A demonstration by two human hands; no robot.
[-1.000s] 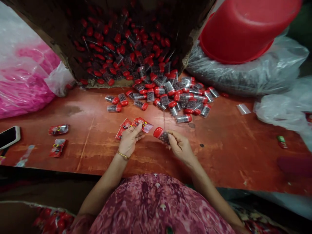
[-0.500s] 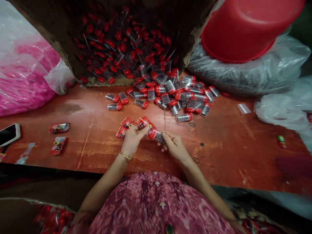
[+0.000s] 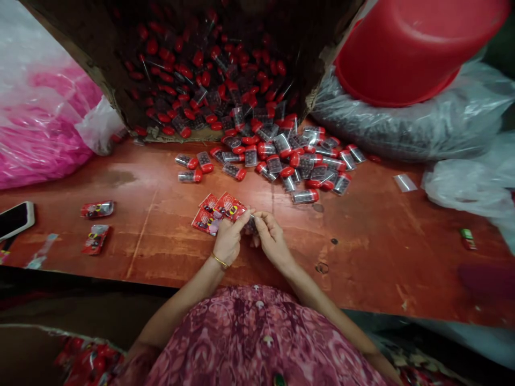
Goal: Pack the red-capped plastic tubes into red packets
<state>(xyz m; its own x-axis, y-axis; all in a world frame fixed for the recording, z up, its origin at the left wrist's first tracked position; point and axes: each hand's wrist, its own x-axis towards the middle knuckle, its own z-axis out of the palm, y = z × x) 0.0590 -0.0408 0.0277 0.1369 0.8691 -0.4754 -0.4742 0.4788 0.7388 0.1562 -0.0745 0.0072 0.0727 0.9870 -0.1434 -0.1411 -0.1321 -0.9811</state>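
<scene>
My left hand (image 3: pixel 228 238) is closed, thumb and fingers pinching a red printed card (image 3: pixel 231 205). Against it, my right hand (image 3: pixel 274 238) grips a small clear container (image 3: pixel 251 224) of dark beads, mostly covered by the fingers of both hands. Its cap is hidden now. Beside the left hand, more red printed cards (image 3: pixel 204 220) lie overlapped on the table. Beyond the hands is a loose heap of red-capped containers (image 3: pixel 281 145) filled with dark beads.
A cardboard box (image 3: pixel 317 75) on its side holds many red-capped containers. Two carded packs (image 3: pixel 96 238) and a phone (image 3: pixel 16 220) lie left. A pink-filled bag (image 3: pixel 40 128) stands behind them. At right, a red tub (image 3: pixel 418 48) rests on a clear bag (image 3: pixel 402 131).
My hands have drawn closer together, the right moving left and the left slightly right and down. The container, plainly visible before with its red cap, is now mostly covered by fingers.
</scene>
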